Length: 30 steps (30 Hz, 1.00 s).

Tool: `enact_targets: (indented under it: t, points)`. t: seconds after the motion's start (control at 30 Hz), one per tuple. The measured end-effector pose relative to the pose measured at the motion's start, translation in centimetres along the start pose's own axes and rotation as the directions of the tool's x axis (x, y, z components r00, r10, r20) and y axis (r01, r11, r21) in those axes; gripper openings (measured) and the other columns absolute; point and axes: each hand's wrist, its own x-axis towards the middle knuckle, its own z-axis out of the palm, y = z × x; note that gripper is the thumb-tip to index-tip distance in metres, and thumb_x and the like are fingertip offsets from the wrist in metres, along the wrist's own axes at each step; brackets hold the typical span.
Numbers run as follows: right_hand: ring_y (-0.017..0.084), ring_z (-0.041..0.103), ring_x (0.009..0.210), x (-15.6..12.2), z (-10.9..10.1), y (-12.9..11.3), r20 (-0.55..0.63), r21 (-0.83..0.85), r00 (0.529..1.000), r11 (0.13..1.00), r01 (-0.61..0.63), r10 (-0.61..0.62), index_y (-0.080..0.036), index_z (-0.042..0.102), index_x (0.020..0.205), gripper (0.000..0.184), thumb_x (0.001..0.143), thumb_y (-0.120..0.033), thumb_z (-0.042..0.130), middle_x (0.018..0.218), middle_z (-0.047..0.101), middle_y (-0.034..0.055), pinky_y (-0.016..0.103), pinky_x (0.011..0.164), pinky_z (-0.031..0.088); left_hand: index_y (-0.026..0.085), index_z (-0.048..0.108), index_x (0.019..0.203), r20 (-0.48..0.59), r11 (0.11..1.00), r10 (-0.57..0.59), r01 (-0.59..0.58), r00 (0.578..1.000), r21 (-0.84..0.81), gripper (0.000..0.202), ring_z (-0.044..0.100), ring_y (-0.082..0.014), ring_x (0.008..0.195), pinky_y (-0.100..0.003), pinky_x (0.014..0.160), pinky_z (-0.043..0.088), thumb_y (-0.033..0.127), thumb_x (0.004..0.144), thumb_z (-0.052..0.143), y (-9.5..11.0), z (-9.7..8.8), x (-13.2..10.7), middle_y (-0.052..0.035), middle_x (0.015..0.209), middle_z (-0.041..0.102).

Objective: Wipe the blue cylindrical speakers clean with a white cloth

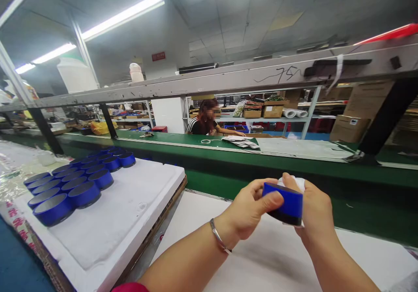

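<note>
My left hand (253, 209), with a metal bracelet at the wrist, grips a short blue cylinder (287, 202) that has a black band along its lower edge. Its thumb presses on the blue side. At the cylinder's right, my right hand (316, 209) is closed on a white cloth or tissue (298, 183), which touches the cylinder; part of it is hidden behind the fingers. Both hands are above a white work surface (261, 261). To the left, several blue cylinders (81, 191) of the same kind stand in rows on a white foam board (130, 213).
A green conveyor belt (209, 181) runs across beyond the white surface. Above it passes a long metal shelf beam (212, 80) on dark posts (107, 120). A co-worker (205, 120) sits on the far side near some white sheets (241, 142). Cardboard boxes (349, 130) stand at the right.
</note>
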Motion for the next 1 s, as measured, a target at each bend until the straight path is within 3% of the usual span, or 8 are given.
enact_targets:
  t: [0.13, 0.23, 0.3, 0.47, 0.57, 0.67, 0.8, 1.0]
  points:
    - [0.021, 0.051, 0.049, -0.8, 0.0, -2.1, 0.002, 0.136, 0.967, 0.958, -0.251, 0.253, -0.024, 0.067, 0.082, 0.048, 0.074, -0.069, 0.081, 0.062, 0.056, 0.0011, 0.035, 0.037, 0.042, 0.014, 0.08, 0.11, 0.015, 0.98, -0.114, 0.115, 0.993, -0.164, 0.074, 0.069, -0.0248, 0.097, -0.035, 0.082, 0.057, 0.073, 0.074, 0.108, 0.2, -0.6, 0.9, -0.0104, 0.109, 0.077]
    - [0.019, 0.049, 0.05, -1.3, -0.3, -3.8, -0.012, 0.213, 0.945, 0.924, -0.317, 0.327, -0.023, 0.07, 0.086, 0.035, 0.08, -0.056, 0.081, 0.064, 0.056, 0.0002, 0.033, 0.04, 0.044, 0.009, 0.083, 0.119, 0.072, 0.936, -0.227, 0.238, 0.971, -0.259, 0.053, 0.072, -0.0266, 0.105, -0.039, 0.093, 0.06, 0.061, 0.107, 0.082, 0.6, -0.8, 1.1, -0.017, 0.12, 0.079]
    - [0.018, 0.048, 0.05, -1.4, -0.6, -4.6, -0.022, 0.253, 0.939, 0.911, -0.326, 0.343, -0.022, 0.07, 0.09, 0.033, 0.08, -0.052, 0.082, 0.067, 0.057, -0.0002, 0.032, 0.041, 0.043, 0.007, 0.083, 0.122, 0.074, 0.919, -0.247, 0.258, 0.966, -0.297, 0.055, 0.074, -0.0281, 0.107, -0.041, 0.099, 0.06, 0.06, 0.113, 0.073, 0.6, -0.7, 1.1, -0.0192, 0.123, 0.08]
    - [0.019, 0.051, 0.059, -2.3, -1.4, -4.8, -0.067, 0.271, 0.953, 0.924, -0.269, 0.297, -0.023, 0.071, 0.091, 0.039, 0.077, -0.056, 0.085, 0.073, 0.06, 0.0011, 0.033, 0.047, 0.041, 0.012, 0.079, 0.115, 0.004, 0.959, -0.168, 0.164, 0.986, -0.233, 0.077, 0.077, -0.0294, 0.099, -0.044, 0.099, 0.062, 0.078, 0.082, 0.102, -0.9, -0.7, 1.4, -0.0121, 0.107, 0.078]
    - [0.018, 0.044, 0.059, -3.7, -1.3, -4.6, -0.135, 0.041, 0.991, 0.999, -0.007, 0.013, -0.026, 0.063, 0.075, 0.041, 0.081, -0.064, 0.077, 0.063, 0.053, 0.001, 0.035, 0.053, 0.039, 0.014, 0.074, 0.108, -0.009, 0.991, -0.084, 0.083, 0.996, -0.103, 0.105, 0.072, -0.028, 0.099, -0.043, 0.095, 0.061, 0.097, 0.051, 0.104, -1.9, -0.7, 1.3, -0.01, 0.104, 0.075]
    - [0.019, 0.04, 0.058, -4.2, -1.1, -4.6, -0.129, -0.198, 0.963, 0.958, 0.207, -0.235, -0.031, 0.045, 0.066, 0.042, 0.084, -0.063, 0.065, 0.057, 0.047, 0.0012, 0.036, 0.061, 0.038, 0.015, 0.071, 0.112, -0.045, 0.993, 0.021, -0.016, 0.999, 0.114, 0.11, 0.068, -0.0244, 0.098, -0.038, 0.094, 0.056, 0.105, 0.054, 0.096, -2.0, -0.2, 0.4, -0.0078, 0.103, 0.073]
    - [0.021, 0.039, 0.058, -2.1, -1.6, -4.2, -0.087, -0.274, 0.992, 0.96, 0.063, -0.09, -0.031, 0.044, 0.064, 0.039, 0.087, -0.055, 0.065, 0.058, 0.048, 0.0026, 0.036, 0.06, 0.032, 0.015, 0.069, 0.124, -0.051, 0.929, 0.093, -0.068, 0.994, 0.363, 0.116, 0.065, -0.0243, 0.103, -0.038, 0.096, 0.053, 0.109, 0.058, 0.089, -0.9, 1.0, -1.3, -0.0097, 0.112, 0.072]
    - [0.021, 0.05, 0.055, 0.5, -1.7, -3.0, 0.042, -0.108, 0.981, 0.977, -0.184, 0.19, -0.027, 0.056, 0.064, 0.034, 0.081, -0.05, 0.075, 0.061, 0.059, 0.0057, 0.036, 0.051, 0.04, 0.013, 0.072, 0.122, 0.105, 0.955, 0.029, -0.059, 0.994, 0.291, 0.121, 0.07, -0.0299, 0.107, -0.043, 0.101, 0.055, 0.117, 0.061, 0.078, -1.3, 1.4, -1.3, -0.0147, 0.112, 0.075]
